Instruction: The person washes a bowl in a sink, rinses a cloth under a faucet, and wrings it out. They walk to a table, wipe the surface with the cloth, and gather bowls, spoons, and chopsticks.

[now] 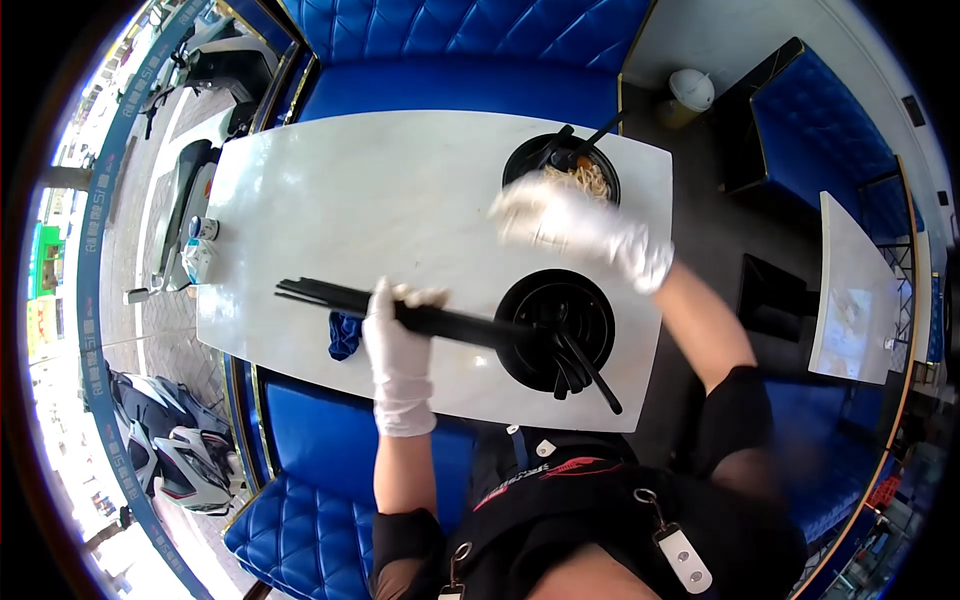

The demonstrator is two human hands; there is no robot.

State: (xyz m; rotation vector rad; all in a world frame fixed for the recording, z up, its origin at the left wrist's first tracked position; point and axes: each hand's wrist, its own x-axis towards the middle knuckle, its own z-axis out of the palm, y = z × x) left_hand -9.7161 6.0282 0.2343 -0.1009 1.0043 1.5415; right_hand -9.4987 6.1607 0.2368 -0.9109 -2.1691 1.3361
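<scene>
My left hand [398,345], in a white glove, is closed around a bundle of long black chopsticks [335,295]. The bundle's right end reaches over a black bowl [510,300] with several black spoons [570,375] in it, handles jutting over the near rim. My right hand [545,215], also gloved, hovers by the near-left side of a second black bowl [512,165]. Noodle leftovers [590,180] and black utensils [565,158] lie in that bowl. Motion smears the right fingers, so I cannot make out their grip.
A dark blue cloth [345,335] lies on the white table [380,190] near its front edge. A small can [203,228] and a tissue pack [197,260] stand at the left end. Blue benches [450,90] flank the table; a lidded bin [690,92] is on the floor.
</scene>
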